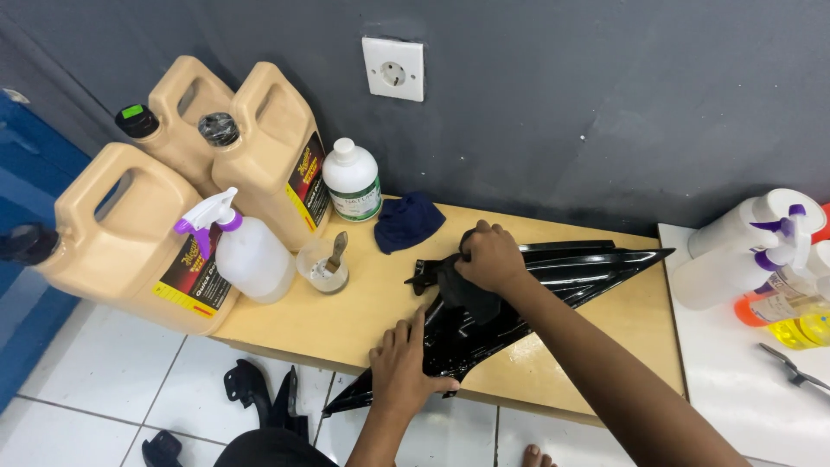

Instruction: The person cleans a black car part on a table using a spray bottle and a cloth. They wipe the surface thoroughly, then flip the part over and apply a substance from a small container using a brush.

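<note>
A glossy black plastic panel (571, 268), long and pointed at both ends, lies across a low wooden table (363, 303). My left hand (405, 367) presses flat on the panel's near lower end, fingers spread. My right hand (489, 256) is closed on a dark cloth (467, 294) and presses it onto the panel's middle. A dark blue cloth (408, 221) lies bunched on the table just behind the panel.
Three large tan jugs (130, 233) stand at the table's left with a white spray bottle (246, 255), a small white bottle (352, 180) and a clear cup holding a brush (325, 264). Several spray bottles (761, 251) stand on a white surface at right. Black parts (259, 393) lie on the tiled floor.
</note>
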